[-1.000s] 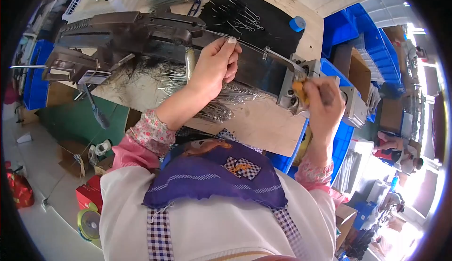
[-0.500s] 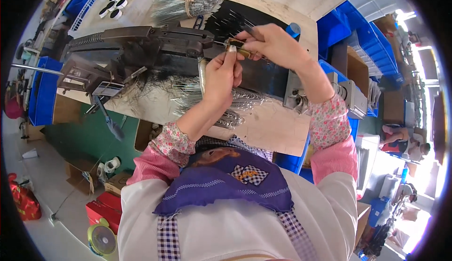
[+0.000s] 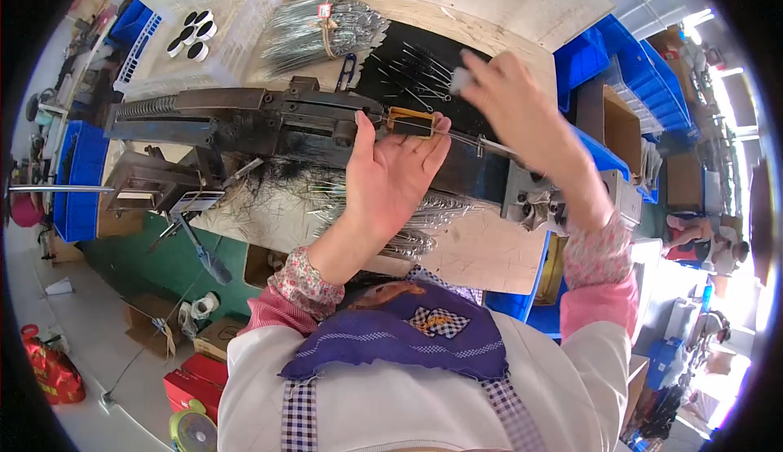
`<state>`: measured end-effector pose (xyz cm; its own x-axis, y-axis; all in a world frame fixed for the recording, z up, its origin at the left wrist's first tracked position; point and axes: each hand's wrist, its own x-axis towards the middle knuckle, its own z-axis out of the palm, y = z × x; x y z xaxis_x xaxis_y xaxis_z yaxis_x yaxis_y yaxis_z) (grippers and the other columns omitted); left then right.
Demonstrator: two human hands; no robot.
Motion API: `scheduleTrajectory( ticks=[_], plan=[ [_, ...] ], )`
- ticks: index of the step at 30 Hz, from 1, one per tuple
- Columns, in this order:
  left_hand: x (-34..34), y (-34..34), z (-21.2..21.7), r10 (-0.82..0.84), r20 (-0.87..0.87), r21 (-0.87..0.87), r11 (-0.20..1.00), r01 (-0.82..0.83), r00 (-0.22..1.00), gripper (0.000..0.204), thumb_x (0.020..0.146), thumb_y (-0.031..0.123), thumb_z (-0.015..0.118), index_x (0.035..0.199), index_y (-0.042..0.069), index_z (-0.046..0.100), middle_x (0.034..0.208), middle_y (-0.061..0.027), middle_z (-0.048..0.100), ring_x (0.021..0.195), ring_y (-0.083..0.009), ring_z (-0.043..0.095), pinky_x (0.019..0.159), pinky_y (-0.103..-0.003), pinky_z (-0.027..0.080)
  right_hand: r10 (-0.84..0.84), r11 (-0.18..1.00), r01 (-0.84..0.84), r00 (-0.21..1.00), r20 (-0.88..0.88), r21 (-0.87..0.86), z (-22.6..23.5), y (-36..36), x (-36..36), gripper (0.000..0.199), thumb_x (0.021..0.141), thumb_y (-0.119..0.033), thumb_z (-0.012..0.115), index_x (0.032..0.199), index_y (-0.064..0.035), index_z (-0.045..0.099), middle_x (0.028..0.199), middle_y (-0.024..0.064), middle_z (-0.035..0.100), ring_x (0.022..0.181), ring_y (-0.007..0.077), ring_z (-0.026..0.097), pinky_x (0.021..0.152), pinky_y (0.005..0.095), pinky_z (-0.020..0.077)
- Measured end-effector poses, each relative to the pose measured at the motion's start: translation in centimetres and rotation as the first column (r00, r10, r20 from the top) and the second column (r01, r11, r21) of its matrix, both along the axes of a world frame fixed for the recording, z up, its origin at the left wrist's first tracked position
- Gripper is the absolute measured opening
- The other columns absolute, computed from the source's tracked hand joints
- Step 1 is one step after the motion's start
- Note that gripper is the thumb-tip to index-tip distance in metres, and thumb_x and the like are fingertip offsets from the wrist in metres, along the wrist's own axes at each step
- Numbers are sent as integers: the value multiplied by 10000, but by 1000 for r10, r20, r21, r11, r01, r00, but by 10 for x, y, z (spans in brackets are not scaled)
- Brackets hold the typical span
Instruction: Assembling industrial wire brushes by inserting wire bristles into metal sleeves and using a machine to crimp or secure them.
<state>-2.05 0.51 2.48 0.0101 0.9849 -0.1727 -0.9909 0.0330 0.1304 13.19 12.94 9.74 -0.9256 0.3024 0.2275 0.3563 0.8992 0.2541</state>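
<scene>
My left hand (image 3: 391,175) is turned palm up, thumb apart, its fingers stretched out at a small brass-coloured frame with a dark inside (image 3: 411,123). The frame sits in line with the dark metal bench fixture (image 3: 306,114), and a thin rod (image 3: 465,137) runs from it to the right. My fingertips touch the frame's lower and right side. My right hand (image 3: 518,110) is raised to the right of it, smeared by motion. A small whitish thing (image 3: 462,81) shows at its fingertips, too blurred to name. Below that hand lie loose looped metal wires (image 3: 420,77) on a black mat (image 3: 391,57).
A tied bundle of wires (image 3: 326,32) lies at the back, beside a clear plastic basket (image 3: 236,40) and several black-and-white round pieces (image 3: 196,32). More looped wires (image 3: 416,224) lie in front of the fixture. A metal clamp block (image 3: 534,199) stands right, near blue bins (image 3: 652,85).
My right hand has left the frame and moved up and to the right. My left hand has gone from a pinch at the frame to an opened palm beneath it.
</scene>
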Motion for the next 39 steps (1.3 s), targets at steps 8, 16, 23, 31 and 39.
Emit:
scheduleTrajectory(
  ticks=[8,16,23,31,39],
  plan=[
    [4,-12,-2,76,-83,28,997,-74,994,722,978,572,311,1334,-53,377,1352,-179,456,1310,-280,404,1144,-393,271,-205,828,-71,885,-419,-556,-25,-12,-21,171,770,-79,663,933,-103,706,765,30,578,747,214,589,733,355,406],
    [1,-11,3,124,-157,7,992,-125,980,667,993,521,336,1268,-82,408,1331,-187,462,1293,-269,420,1145,-383,291,-87,876,-124,909,-407,-466,-23,-16,-33,114,765,-94,683,875,-108,709,760,20,593,741,211,594,767,346,403],
    [3,-8,2,129,-214,-4,991,-133,968,660,992,516,345,1256,-85,412,1259,-173,498,1245,-267,458,1126,-378,323,-72,907,-121,899,-432,-404,-24,-21,-28,135,739,-79,686,867,-114,712,747,14,593,738,203,593,773,333,404],
    [2,-11,-1,95,-128,18,995,-93,987,666,988,520,353,1287,-74,401,1297,-179,484,1273,-274,439,1122,-378,330,2,942,-154,891,-454,-298,-11,-37,-27,132,732,-55,654,850,-100,693,742,24,584,729,213,587,728,339,406],
    [-1,-12,2,141,-167,53,990,-134,976,688,996,508,337,1340,-88,342,1357,-189,436,1301,-272,409,1129,-374,313,-140,894,-97,867,-478,-437,-14,-17,-31,85,792,-89,639,863,-106,683,765,31,594,784,236,607,734,367,429]
  ],
)
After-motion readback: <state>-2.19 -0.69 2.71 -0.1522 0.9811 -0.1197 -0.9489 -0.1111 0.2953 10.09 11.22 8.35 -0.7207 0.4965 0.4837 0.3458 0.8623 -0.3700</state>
